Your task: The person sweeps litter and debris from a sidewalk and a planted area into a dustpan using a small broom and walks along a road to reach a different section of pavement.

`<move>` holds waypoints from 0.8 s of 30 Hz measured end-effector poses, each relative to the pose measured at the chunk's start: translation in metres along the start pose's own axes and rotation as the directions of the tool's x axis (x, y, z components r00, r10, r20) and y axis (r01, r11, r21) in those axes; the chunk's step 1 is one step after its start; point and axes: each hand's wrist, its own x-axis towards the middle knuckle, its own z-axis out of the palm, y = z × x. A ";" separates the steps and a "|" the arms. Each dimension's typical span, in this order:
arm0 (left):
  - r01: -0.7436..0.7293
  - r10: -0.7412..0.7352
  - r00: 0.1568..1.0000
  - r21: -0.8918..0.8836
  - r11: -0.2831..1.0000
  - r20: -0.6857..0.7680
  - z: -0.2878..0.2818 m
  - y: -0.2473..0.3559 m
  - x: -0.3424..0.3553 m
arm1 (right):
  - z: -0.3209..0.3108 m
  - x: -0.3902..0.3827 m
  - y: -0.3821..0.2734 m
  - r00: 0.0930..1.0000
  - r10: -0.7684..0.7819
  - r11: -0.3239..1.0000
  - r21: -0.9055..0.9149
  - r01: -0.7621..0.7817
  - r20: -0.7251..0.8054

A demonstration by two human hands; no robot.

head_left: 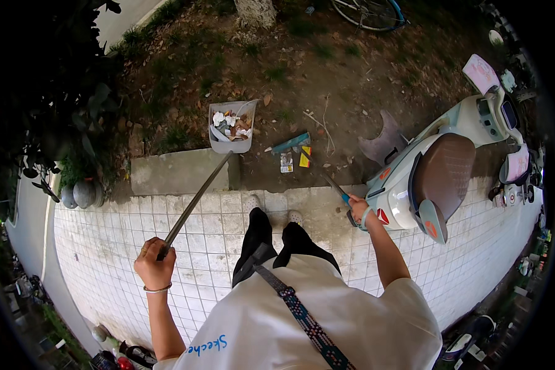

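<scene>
My left hand (155,262) is closed round the upper end of a long dark handle. The handle slants away to a whitish dustpan (239,145) heaped with litter (233,125), including crumpled white paper and brown scraps. In my right hand (359,211) is the blue grip of a long, thin-shafted tool that looks like a litter picker (334,185). Its shaft reaches toward a yellow and red packet (305,156) on the dirt. Beside that lie a small pale packet (287,163) and a long teal piece (291,143). Whether the tool's tip touches any of them is unclear.
A pale scooter (401,191) with a brown seat (445,163) stands close to my right hand. A low stone kerb (179,172) edges the dirt ahead; I stand on white paving tiles (197,246). Farther off are a tree trunk (256,12) and a bicycle wheel (370,13).
</scene>
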 end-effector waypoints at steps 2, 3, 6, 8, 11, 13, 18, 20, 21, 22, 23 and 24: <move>-0.014 0.014 1.000 0.003 1.000 0.002 -0.008 0.015 -0.010 | -0.015 -0.007 0.014 0.988 0.147 0.917 0.367 -0.155 0.050; -0.032 0.032 0.999 0.003 0.999 0.003 -0.011 0.021 -0.014 | -0.018 -0.007 0.015 0.988 0.142 0.917 0.368 -0.153 0.055; -0.076 0.075 0.996 0.017 0.997 0.037 -0.016 0.030 -0.027 | -0.022 0.020 0.010 0.997 0.073 0.928 0.369 -0.060 -0.019; -0.092 0.091 0.992 -0.001 0.996 0.082 -0.013 0.029 -0.034 | -0.006 0.037 -0.014 0.997 0.056 0.967 0.250 -0.040 -0.060; -0.182 0.175 0.974 0.031 0.983 0.146 0.008 0.020 -0.041 | 0.028 0.095 0.014 0.988 0.115 0.993 0.013 -0.114 -0.105; -0.140 0.124 0.956 0.043 0.989 0.266 0.029 0.008 -0.045 | 0.053 0.108 0.028 0.975 0.205 0.969 -0.123 -0.215 -0.089; -0.186 0.132 0.910 0.101 0.977 0.394 0.101 -0.043 -0.064 | 0.072 0.006 0.033 0.974 0.204 0.968 0.127 -0.215 0.097; -0.248 0.160 0.863 0.125 0.961 0.479 0.129 -0.052 -0.064 | 0.051 -0.004 0.044 0.953 0.228 0.878 0.381 -0.290 0.200; -0.288 0.177 0.834 0.139 0.947 0.522 0.141 -0.053 -0.063 | 0.051 -0.011 0.042 0.951 0.238 0.879 0.373 -0.297 0.196; -0.282 0.173 0.835 0.136 0.950 0.522 0.145 -0.051 -0.060 | 0.052 -0.015 0.036 0.968 0.210 0.883 0.400 -0.247 0.134; -0.312 0.200 0.830 0.136 0.940 0.520 0.148 -0.049 -0.060 | 0.054 -0.015 0.030 0.981 0.181 0.886 0.421 -0.195 0.073; -0.351 0.238 0.822 0.131 0.927 0.517 0.152 -0.046 -0.057 | 0.053 0.001 0.031 0.973 0.211 0.862 0.453 -0.230 0.091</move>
